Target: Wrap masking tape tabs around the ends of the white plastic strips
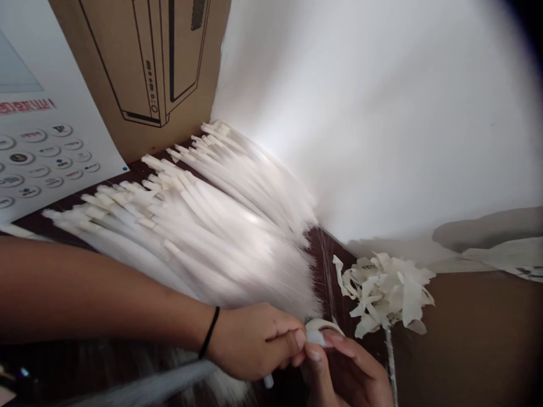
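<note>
Two bare hands meet at the lower centre, above a dark brown tabletop point(326, 268). The left hand point(254, 342), with a thin black elastic band point(209, 332) at its wrist, has thumb and forefinger drawn tightly together on the left end of a small, translucent white piece point(316, 338); the thumb and forefinger of the right hand point(352, 376) close narrowly on the same piece from the other side. The curved edge of a cream-coloured ring, apparently a tape roll point(324, 325), shows just behind the piece; whether the right hand also grips it cannot be told. A pale, bluish-white fibre bundle point(165, 387), blurred, runs beneath the left forearm towards the wrist, and its hold is hidden. Beyond lies a dense row of long white fibre bundles with cream-wrapped ends point(237, 249); to the right stands a ruffled cluster of cream paper-like strips point(390, 294) on a thin silvery rod point(391, 362). Likely faults: uneven pulling could crease or tear the piece; stray fibres could cling to any adhesive; a sweeping forearm could disarrange the row.
</note>
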`<state>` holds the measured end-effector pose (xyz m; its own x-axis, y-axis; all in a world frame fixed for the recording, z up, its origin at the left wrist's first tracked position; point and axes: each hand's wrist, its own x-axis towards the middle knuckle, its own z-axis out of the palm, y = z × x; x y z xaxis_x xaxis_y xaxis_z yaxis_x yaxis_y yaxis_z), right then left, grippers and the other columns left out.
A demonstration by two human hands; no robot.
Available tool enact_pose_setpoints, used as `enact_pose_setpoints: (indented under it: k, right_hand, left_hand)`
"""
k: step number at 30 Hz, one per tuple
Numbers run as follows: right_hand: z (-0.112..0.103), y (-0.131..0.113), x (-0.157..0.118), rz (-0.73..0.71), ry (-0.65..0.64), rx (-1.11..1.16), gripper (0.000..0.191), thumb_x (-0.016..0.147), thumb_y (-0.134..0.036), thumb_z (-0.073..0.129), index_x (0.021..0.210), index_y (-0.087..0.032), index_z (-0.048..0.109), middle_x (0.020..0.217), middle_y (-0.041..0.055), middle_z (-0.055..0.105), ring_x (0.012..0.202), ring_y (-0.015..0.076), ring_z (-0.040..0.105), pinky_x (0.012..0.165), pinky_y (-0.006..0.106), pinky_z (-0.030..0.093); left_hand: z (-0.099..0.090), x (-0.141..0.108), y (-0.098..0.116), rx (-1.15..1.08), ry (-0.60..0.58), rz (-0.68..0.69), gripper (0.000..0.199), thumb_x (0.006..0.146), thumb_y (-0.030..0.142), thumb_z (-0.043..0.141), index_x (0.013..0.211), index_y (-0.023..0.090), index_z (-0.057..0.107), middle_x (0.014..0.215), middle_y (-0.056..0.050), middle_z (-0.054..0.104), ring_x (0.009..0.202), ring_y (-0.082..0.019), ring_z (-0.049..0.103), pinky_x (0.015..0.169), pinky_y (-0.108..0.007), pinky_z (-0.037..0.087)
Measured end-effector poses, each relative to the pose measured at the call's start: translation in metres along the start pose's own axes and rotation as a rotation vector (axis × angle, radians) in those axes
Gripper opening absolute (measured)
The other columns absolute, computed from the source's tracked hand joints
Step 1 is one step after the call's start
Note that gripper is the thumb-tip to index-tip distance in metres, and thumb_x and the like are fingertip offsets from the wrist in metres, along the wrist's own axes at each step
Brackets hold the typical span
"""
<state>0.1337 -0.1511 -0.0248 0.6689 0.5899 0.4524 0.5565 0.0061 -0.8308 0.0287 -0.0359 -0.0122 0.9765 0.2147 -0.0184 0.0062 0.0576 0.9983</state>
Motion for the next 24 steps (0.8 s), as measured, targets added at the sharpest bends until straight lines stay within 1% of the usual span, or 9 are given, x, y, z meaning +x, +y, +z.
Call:
enact_pose_setpoints:
  k: [3, 6, 8, 11, 13, 15, 18, 20, 24]
  right_hand:
    - [0.003, 0.007, -0.001, -0.051, 0.067, 0.033, 0.022, 0.075, -0.021, 0.073, 0.093, -0.016, 0.062, 0.084, 0.0042, 0.067, 0.069, 0.0124, 0.065, 0.058, 0.022, 0.054]
    - [0.0, 0.017, 0.001, -0.181, 0.025, 0.004, 0.018, 0.075, -0.016, 0.071, 0.091, -0.016, 0.063, 0.089, 0.0045, 0.064, 0.082, 0.0124, 0.062, 0.068, 0.022, 0.053]
    - [-0.003, 0.021, 0.002, -0.255, 0.004, -0.053, 0.018, 0.073, -0.011, 0.072, 0.089, -0.015, 0.064, 0.09, 0.0045, 0.062, 0.084, 0.012, 0.06, 0.07, 0.022, 0.05]
    - [-0.006, 0.024, 0.003, -0.286, -0.012, -0.1, 0.017, 0.073, -0.009, 0.072, 0.088, -0.014, 0.064, 0.089, 0.004, 0.061, 0.081, 0.0108, 0.059, 0.069, 0.021, 0.049]
    - [-0.006, 0.023, 0.005, -0.312, -0.014, -0.11, 0.014, 0.075, -0.011, 0.071, 0.086, -0.014, 0.063, 0.086, 0.0031, 0.06, 0.077, 0.0093, 0.059, 0.065, 0.019, 0.049]
    - [-0.006, 0.02, 0.009, -0.395, -0.019, -0.166, 0.011, 0.078, -0.016, 0.071, 0.082, -0.014, 0.061, 0.081, 0.0017, 0.059, 0.072, 0.008, 0.058, 0.062, 0.018, 0.048]
    - [-0.005, 0.015, 0.016, -0.509, -0.05, -0.303, 0.015, 0.082, -0.023, 0.069, 0.074, -0.015, 0.059, 0.072, 0.001, 0.058, 0.067, 0.0082, 0.057, 0.059, 0.019, 0.048]
    - [-0.006, 0.011, 0.018, -0.509, -0.086, -0.339, 0.016, 0.085, -0.024, 0.065, 0.073, -0.015, 0.06, 0.07, 0.0013, 0.058, 0.064, 0.0084, 0.056, 0.058, 0.02, 0.048]
    - [-0.005, 0.008, 0.017, -0.512, -0.098, -0.369, 0.011, 0.086, -0.023, 0.064, 0.078, -0.016, 0.061, 0.073, 0.0021, 0.059, 0.064, 0.0092, 0.057, 0.06, 0.022, 0.048]
  left_hand:
    - [0.0, -0.001, 0.0, 0.033, 0.025, 0.003, 0.028, 0.095, 0.027, 0.03, 0.072, 0.016, 0.043, 0.059, 0.004, 0.042, 0.053, -0.006, 0.039, 0.052, -0.017, 0.035]
    - [0.001, -0.001, 0.0, 0.094, 0.063, 0.011, 0.028, 0.095, 0.026, 0.031, 0.073, 0.016, 0.044, 0.062, 0.003, 0.043, 0.057, -0.007, 0.04, 0.056, -0.019, 0.035]
    - [0.001, -0.001, 0.0, 0.119, 0.077, 0.011, 0.028, 0.095, 0.026, 0.031, 0.073, 0.016, 0.044, 0.063, 0.003, 0.044, 0.057, -0.007, 0.04, 0.056, -0.019, 0.035]
    - [0.001, -0.001, 0.001, 0.129, 0.078, 0.008, 0.028, 0.095, 0.026, 0.031, 0.072, 0.016, 0.044, 0.063, 0.003, 0.044, 0.057, -0.007, 0.04, 0.057, -0.019, 0.035]
    - [0.001, -0.001, 0.002, 0.125, 0.068, -0.01, 0.027, 0.095, 0.026, 0.031, 0.073, 0.016, 0.044, 0.063, 0.003, 0.044, 0.056, -0.007, 0.04, 0.056, -0.018, 0.035]
    - [0.001, 0.0, 0.003, 0.128, 0.062, -0.03, 0.027, 0.094, 0.026, 0.031, 0.073, 0.016, 0.044, 0.063, 0.003, 0.045, 0.056, -0.007, 0.041, 0.055, -0.018, 0.035]
    - [0.001, -0.001, 0.003, 0.149, 0.061, -0.047, 0.026, 0.094, 0.028, 0.029, 0.075, 0.017, 0.044, 0.064, 0.002, 0.047, 0.058, -0.009, 0.044, 0.057, -0.019, 0.037]
    - [0.002, -0.001, 0.002, 0.163, 0.064, -0.05, 0.027, 0.094, 0.03, 0.027, 0.076, 0.017, 0.044, 0.065, 0.001, 0.048, 0.059, -0.01, 0.046, 0.059, -0.02, 0.039]
    - [0.004, -0.002, 0.0, 0.189, 0.075, -0.049, 0.03, 0.094, 0.033, 0.025, 0.076, 0.017, 0.043, 0.067, 0.0, 0.05, 0.06, -0.011, 0.047, 0.061, -0.021, 0.039]
